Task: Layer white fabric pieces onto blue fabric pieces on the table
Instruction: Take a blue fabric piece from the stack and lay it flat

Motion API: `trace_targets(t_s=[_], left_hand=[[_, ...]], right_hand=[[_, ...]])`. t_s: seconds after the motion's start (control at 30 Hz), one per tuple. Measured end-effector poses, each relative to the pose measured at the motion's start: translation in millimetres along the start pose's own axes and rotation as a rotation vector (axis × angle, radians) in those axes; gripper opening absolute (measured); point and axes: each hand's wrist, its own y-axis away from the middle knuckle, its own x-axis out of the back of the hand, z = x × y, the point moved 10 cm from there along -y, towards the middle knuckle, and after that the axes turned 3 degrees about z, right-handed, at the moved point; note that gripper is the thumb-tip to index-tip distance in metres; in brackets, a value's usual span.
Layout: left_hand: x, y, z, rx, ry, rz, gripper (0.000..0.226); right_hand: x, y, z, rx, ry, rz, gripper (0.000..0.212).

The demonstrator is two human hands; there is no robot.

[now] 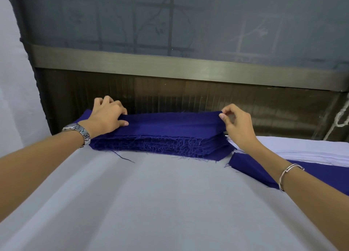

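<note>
both hands (108, 114) pinching blue fabric (170, 124)

My two bare arms stretched toward the far side, left hand (107, 116) palm down with fingers curled and thumb pressed flat, right hand (238, 126) raised at far right, thumb and forefinger pinched together, other fingers loosely bent

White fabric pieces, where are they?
The white stack lies at the right, beside the blue stack, on a blue piece behind the right hand.
</note>
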Motion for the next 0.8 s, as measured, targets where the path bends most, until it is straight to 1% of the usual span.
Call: trace_targets(t_s=[0.07, 0.17, 0.27, 0.33, 0.37, 0.47, 0.53, 0.57, 0.6, 0.67, 0.7, 0.8], left_hand=[[5.8, 7.5, -9.2, -0.017, -0.124, 0.028, 0.034], [16.0, 18.7, -27.7, 0.001, -0.136, 0.078, 0.038], [41.2, 31.8, -39.6, 0.005, -0.051, 0.203, 0.032], [59.3, 41.0, -43.3, 0.004, 0.066, 0.262, 0.030], [65.6, 44.8, -42.9, -0.001, 0.158, 0.258, 0.030], [71.6, 52.5, -36.2, 0.024, 0.485, 0.158, 0.027], [73.2, 56.5, -31.1, 0.061, 0.617, 0.122, 0.028], [71.7, 59.1, -28.1, 0.085, 0.677, 0.093, 0.028], [67.4, 63.1, -24.1, 0.114, 0.738, 0.041, 0.025], [51.8, 75.2, -12.5, 0.186, 0.872, -0.122, 0.014], [43.8, 83.1, -4.8, 0.226, 0.917, -0.205, 0.014], [22.8, 104.5, 17.8, 0.304, 0.911, -0.390, 0.040]], right_hand=[[4.2, -1.8, -5.0, 0.024, -0.012, -0.012, 0.006], [18.3, -7.3, -12.8, 0.056, -0.033, -0.001, 0.007], [38.1, -13.5, -10.4, 0.018, -0.051, 0.011, 0.007], [49.7, -15.0, -1.6, -0.046, -0.047, -0.026, 0.007], [55.2, -14.4, 3.6, -0.080, -0.044, -0.053, 0.006], [78.1, -7.5, 18.0, -0.187, -0.073, -0.085, 0.004], [94.9, 1.2, 30.7, -0.275, -0.102, -0.110, 0.010], [101.5, 6.9, 37.3, -0.313, -0.102, -0.148, 0.012], [107.7, 13.6, 43.5, -0.343, -0.094, -0.198, 0.012], [120.6, 28.0, 56.9, -0.394, -0.068, -0.302, 0.011], [126.9, 36.4, 65.3, -0.427, -0.054, -0.357, 0.012], [142.7, 67.6, 94.2, -0.553, 0.012, -0.545, 0.015]])
